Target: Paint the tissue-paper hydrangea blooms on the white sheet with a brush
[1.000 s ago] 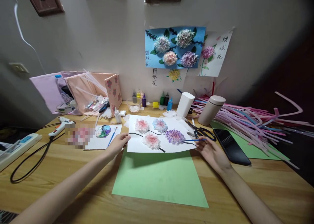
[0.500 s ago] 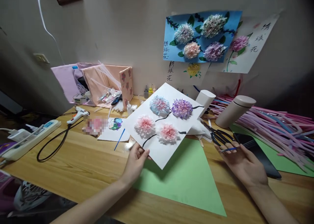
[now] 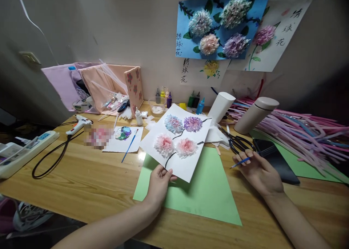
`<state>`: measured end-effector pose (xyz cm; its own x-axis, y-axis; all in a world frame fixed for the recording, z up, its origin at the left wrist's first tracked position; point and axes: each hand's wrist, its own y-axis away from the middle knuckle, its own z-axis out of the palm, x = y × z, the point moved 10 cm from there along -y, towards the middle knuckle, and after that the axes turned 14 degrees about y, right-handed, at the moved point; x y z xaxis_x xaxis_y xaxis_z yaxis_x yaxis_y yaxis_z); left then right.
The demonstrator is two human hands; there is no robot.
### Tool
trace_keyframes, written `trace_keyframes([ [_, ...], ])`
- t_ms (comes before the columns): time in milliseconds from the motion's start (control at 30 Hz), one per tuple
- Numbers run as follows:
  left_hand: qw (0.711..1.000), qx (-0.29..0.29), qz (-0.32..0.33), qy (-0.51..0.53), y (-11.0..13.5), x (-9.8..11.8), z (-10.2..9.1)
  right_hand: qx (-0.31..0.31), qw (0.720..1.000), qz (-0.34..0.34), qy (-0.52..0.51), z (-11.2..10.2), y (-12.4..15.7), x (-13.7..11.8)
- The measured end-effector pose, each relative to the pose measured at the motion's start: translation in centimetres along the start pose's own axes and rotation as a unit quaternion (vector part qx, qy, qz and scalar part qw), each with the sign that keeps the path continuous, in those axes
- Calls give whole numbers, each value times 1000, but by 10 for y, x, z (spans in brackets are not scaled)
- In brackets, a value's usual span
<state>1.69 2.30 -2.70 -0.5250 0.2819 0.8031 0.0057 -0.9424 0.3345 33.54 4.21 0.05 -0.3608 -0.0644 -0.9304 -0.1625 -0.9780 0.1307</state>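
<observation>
My left hand (image 3: 158,185) grips the near edge of a white sheet of paper (image 3: 178,165), thumb on top, and holds it tilted above a green sheet (image 3: 209,194). Paper flowers stand out from the white sheet: a blue-pink one (image 3: 173,123), a purple one (image 3: 193,124) and two pink ones, with black painted branches between them. To the right, my right hand (image 3: 259,172) is turned palm up, its curled fingers closed on a thin blue paintbrush (image 3: 240,162). Black-handled scissors (image 3: 238,141) lie just beyond those fingers, beside a dark flat device (image 3: 275,161).
On the left are a glue gun (image 3: 79,124), a power strip (image 3: 29,154) and a paint-daubed paper (image 3: 109,145) with another paintbrush (image 3: 130,146). Paint bottles (image 3: 200,106), a white cylinder (image 3: 222,107), a tumbler (image 3: 255,116) and pink pipe cleaners (image 3: 297,136) stand or lie behind.
The white sheet has come down lower and tilted back, so the paint bottles behind it show. My right hand has shifted slightly left, and its paintbrush points more to the lower left.
</observation>
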Motion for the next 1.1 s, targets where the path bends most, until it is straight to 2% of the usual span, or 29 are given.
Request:
trace_keyframes([
  [200,1000,10,-14,17,1,-6,13,-42,999,13,32,11,4,4],
  [300,998,0,-60,25,1,-17,29,-57,998,16,22,14,5,6],
  [400,990,-40,-136,18,-1,-32,51,-61,998,15,31,17,6,6],
  [567,946,-133,-294,-2,-5,-58,84,-63,998,13,21,20,10,1],
  [667,908,-179,-377,-29,1,-64,87,-73,997,16,10,22,11,2],
  [733,883,-221,-409,-61,10,-60,83,-76,997,19,17,22,11,4],
  [767,872,-247,-413,-86,14,-54,79,-74,997,19,28,22,11,5],
  [800,862,-295,-389,-135,15,-44,77,-71,996,14,46,21,11,6],
  [867,846,-355,-293,-269,8,-14,65,-62,993,-11,102,22,12,6],
  [900,844,-363,-224,-325,-1,8,58,-57,989,-31,137,24,15,4],
  [1000,829,-301,-86,-464,-34,79,24,-42,960,-109,253,40,26,-6],
  [1067,819,-224,6,-528,-57,129,-3,-56,925,-163,338,66,35,-12],
  [1100,805,-178,60,-563,-65,154,-16,-82,900,-194,382,86,41,-13],
])
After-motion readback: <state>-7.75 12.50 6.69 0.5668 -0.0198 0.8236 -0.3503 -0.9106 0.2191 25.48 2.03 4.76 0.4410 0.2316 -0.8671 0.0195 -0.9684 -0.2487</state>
